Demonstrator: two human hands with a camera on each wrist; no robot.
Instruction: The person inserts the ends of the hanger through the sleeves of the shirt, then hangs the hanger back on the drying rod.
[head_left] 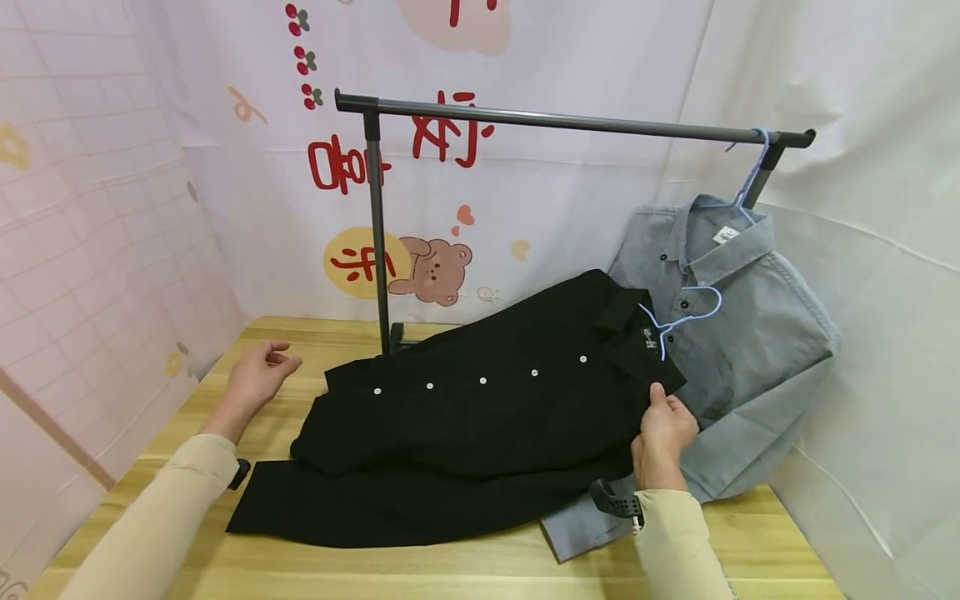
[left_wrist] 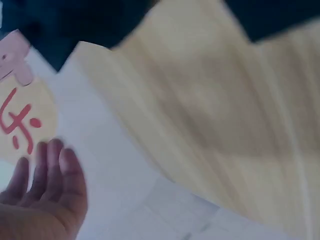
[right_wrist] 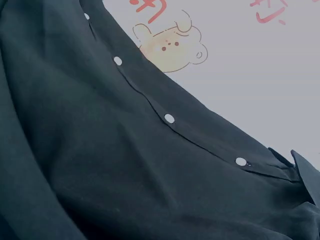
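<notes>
A black button-up shirt (head_left: pixel 465 425) with a row of white buttons lies sideways, its collar to the right and its hem to the left. Inside its collar sits a light blue hanger (head_left: pixel 667 323), the hook sticking out. My right hand (head_left: pixel 666 429) pinches the shirt near the collar and shoulder. In the right wrist view the shirt front (right_wrist: pixel 130 150) fills most of the picture, and the hand is out of sight. My left hand (head_left: pixel 262 375) is off the cloth, left of the hem, with relaxed fingers; the left wrist view shows its fingers (left_wrist: pixel 52 170) extended.
A dark metal clothes rack (head_left: pixel 555 118) stands behind the black shirt. From its right end hangs a grey-blue shirt (head_left: pixel 765 333) on another light blue hanger (head_left: pixel 753 179), partly behind the black one. Underneath is a wooden table (head_left: pixel 420 575); printed cloth (head_left: pixel 585 208) lines the back.
</notes>
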